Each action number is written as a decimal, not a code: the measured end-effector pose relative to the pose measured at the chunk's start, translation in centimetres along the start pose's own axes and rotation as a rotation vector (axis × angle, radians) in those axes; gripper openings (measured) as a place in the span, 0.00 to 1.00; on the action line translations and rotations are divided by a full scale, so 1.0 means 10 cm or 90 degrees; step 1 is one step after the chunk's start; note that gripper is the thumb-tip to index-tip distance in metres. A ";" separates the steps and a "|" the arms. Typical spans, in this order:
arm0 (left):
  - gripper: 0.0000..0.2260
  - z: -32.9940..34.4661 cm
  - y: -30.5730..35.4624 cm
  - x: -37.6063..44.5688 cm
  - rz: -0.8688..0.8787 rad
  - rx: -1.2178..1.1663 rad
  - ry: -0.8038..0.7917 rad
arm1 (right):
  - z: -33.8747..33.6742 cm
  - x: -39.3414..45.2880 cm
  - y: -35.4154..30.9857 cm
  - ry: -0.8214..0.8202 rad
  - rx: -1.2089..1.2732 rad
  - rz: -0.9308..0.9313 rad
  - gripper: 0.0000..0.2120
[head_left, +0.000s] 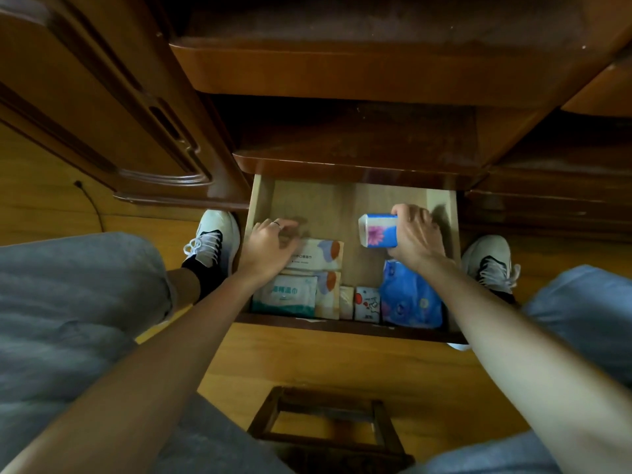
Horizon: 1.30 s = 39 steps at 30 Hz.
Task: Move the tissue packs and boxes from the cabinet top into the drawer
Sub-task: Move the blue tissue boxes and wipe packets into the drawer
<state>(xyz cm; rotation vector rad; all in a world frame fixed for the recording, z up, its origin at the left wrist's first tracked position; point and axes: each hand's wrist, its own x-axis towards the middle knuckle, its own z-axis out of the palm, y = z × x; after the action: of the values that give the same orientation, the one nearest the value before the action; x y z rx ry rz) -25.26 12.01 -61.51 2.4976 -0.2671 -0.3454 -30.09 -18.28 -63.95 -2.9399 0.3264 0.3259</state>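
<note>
Pale wood lines the open drawer (pixel 263 200), pulled out from a dark brown cabinet (pixel 342 77) and seen from the head camera, the only view. The right hand (pixel 415 236) curls round a small blue and white tissue pack (pixel 378 230) with a pink flower, holding it tilted above the drawer's bare middle, near the right wall. The left hand (pixel 270 246) rests with loosely bent fingers on the upper of two cream packs with orange patches (pixel 323 253); a ring shows on one finger. Whether it presses or merely touches, I cannot tell.

Risks, as I judge them: the held pack is gripped at one end only, so it may tip on release and land askew on the blue floral pack (pixel 410 299) just below the wrist. The left hand could nudge the cream packs out of their neat line.

Counted in the drawer: two cream packs, one white and teal wipes pack (pixel 285 295) lying over part of the lower one, one small beige pack (pixel 346 302), one small white pack with red marks (pixel 367 304), one large blue floral pack, plus the one in hand. The visible cabinet surfaces show no packs or boxes.

Two white shoes and a wooden stool (pixel 328 429) are on the floor.
</note>
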 end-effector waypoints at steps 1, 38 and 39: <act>0.14 -0.01 -0.01 -0.01 -0.004 0.005 0.013 | -0.01 0.03 -0.01 0.006 0.007 -0.009 0.38; 0.27 0.35 0.75 0.28 -0.219 -0.625 -0.195 | -0.17 -0.01 -0.29 0.034 -0.021 -0.287 0.47; 0.29 0.37 0.71 0.29 -0.186 -0.533 -0.204 | -0.17 0.05 -0.24 0.012 -0.033 -0.256 0.47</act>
<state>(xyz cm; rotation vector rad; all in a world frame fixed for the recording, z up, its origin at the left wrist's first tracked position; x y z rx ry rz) -24.39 3.61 -60.79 1.6412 0.1137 -0.7919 -28.75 -16.39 -62.13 -2.9653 -0.2755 0.2505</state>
